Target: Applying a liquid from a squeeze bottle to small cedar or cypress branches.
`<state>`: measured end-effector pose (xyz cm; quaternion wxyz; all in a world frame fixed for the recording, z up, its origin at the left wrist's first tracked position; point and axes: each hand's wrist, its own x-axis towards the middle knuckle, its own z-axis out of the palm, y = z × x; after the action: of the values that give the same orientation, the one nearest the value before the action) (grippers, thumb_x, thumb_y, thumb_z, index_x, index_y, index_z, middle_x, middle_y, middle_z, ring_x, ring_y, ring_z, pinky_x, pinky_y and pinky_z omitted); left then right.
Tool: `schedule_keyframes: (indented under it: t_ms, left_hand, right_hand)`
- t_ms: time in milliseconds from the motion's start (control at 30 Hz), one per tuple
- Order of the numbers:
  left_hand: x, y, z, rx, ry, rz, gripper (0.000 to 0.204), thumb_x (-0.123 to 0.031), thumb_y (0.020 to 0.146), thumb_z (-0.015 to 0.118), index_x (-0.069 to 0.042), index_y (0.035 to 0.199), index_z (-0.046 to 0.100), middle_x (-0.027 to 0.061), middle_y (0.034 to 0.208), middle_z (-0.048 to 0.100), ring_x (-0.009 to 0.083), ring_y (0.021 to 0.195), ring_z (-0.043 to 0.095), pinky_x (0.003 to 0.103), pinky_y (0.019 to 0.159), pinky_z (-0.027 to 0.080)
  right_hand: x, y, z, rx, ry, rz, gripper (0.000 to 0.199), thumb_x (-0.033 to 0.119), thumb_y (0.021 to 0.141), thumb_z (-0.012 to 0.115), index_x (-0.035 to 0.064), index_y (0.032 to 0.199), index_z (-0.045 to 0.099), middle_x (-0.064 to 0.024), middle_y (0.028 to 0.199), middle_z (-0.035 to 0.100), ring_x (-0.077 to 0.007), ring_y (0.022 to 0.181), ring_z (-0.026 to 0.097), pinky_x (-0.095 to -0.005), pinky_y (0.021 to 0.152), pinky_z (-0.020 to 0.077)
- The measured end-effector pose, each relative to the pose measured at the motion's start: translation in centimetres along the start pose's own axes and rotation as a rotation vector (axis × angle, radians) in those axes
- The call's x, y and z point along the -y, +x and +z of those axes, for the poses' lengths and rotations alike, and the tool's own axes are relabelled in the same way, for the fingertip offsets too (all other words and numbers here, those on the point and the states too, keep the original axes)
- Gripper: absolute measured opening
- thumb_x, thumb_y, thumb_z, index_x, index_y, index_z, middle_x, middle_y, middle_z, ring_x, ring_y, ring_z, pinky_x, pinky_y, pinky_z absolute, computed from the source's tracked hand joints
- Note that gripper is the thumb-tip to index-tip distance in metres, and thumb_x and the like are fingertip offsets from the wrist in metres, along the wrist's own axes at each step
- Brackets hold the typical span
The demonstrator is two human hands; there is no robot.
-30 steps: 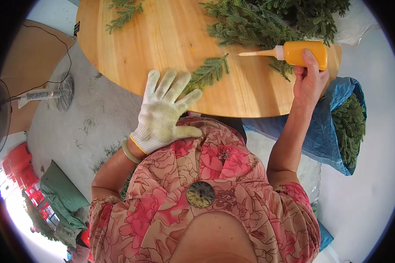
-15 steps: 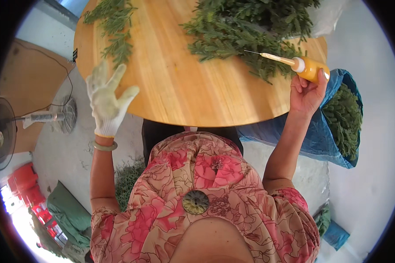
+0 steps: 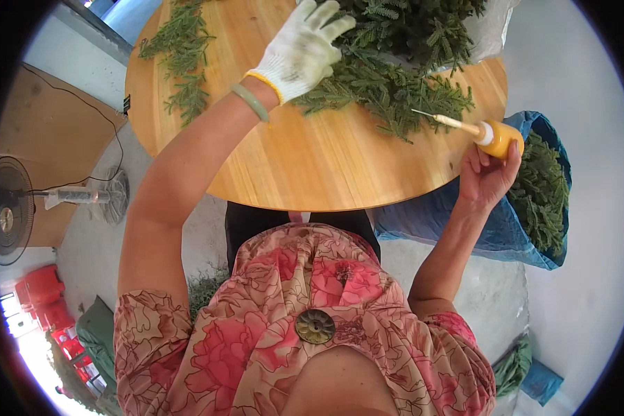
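My left hand (image 3: 304, 50), in a white work glove with a green bangle at the wrist, reaches over the round wooden table (image 3: 298, 163) with fingers spread, at the near edge of a big pile of green fir sprigs (image 3: 395, 76). It holds nothing. My right hand (image 3: 489, 173) grips a yellow squeeze bottle (image 3: 498, 139) at the table's right rim. The bottle's long thin nozzle points left into the greenery.
A smaller row of sprigs (image 3: 180, 69) lies on the table's left side. A blue sack (image 3: 534, 194) full of green branches stands on the floor at right. A standing fan (image 3: 21, 208) and red crates (image 3: 41, 305) are on the left floor.
My left hand rose from the table's near edge, swung left, then reached forward to the sprig pile. The bottle stayed by the right rim, tilting with its nozzle still toward the greenery.
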<state>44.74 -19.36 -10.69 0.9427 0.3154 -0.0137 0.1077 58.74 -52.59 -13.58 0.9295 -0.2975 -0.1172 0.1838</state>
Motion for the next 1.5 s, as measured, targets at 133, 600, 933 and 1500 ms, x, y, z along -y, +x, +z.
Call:
schedule_keyframes:
  t_ms: [133, 600, 933, 1500]
  left_hand:
    - [-0.1, -1.3, 2.1, 0.189, 0.173, 0.193, 0.054, -0.041, 0.101, 0.055, -0.026, 0.151, 0.040, 0.0090, 0.156, 0.038, 0.0281, 0.099, 0.065, 0.039, 0.080, 0.058]
    - [-0.3, -15.1, 2.0, -0.015, 1.559, -0.297, 0.036, -0.032, 0.090, 0.071, -0.004, 0.113, 0.073, 0.0149, 0.119, 0.071, 0.0274, 0.110, 0.066, 0.036, 0.097, 0.051]
    - [1.5, -18.7, 3.1, -0.496, 2.038, 0.619, 0.041, -0.033, 0.078, 0.079, -0.006, 0.107, 0.074, 0.0117, 0.111, 0.072, 0.0340, 0.103, 0.067, 0.044, 0.099, 0.049]
    - [8.0, -24.2, 2.7, -0.111, 2.382, 0.069, 0.059, -0.053, 0.087, 0.061, -0.022, 0.138, 0.060, 0.0087, 0.149, 0.049, 0.0375, 0.141, 0.037, 0.055, 0.121, 0.019]
  right_hand:
    - [1.0, -0.5, -2.0, -0.048, -0.011, -0.008, 0.033, 0.034, 0.093, 0.067, 0.0072, 0.112, 0.061, -0.0113, 0.100, 0.068, -0.0089, 0.055, 0.047, -0.0190, 0.044, 0.0329]
    - [-1.1, -0.6, -0.6, 0.029, 0.018, 0.116, 0.028, 0.027, 0.093, 0.068, 0.0057, 0.109, 0.060, -0.0134, 0.104, 0.068, -0.0103, 0.055, 0.047, -0.0204, 0.045, 0.0341]
    - [-1.6, -1.5, -0.5, 0.042, -0.006, 0.141, 0.036, 0.029, 0.091, 0.070, 0.0047, 0.114, 0.057, -0.0174, 0.111, 0.064, -0.0107, 0.058, 0.045, -0.0195, 0.048, 0.0336]
    - [-5.3, -2.6, 3.0, 0.123, -0.028, 0.305, 0.036, 0.027, 0.092, 0.069, 0.0052, 0.118, 0.059, -0.0185, 0.115, 0.065, -0.0097, 0.057, 0.048, -0.0182, 0.046, 0.0328]
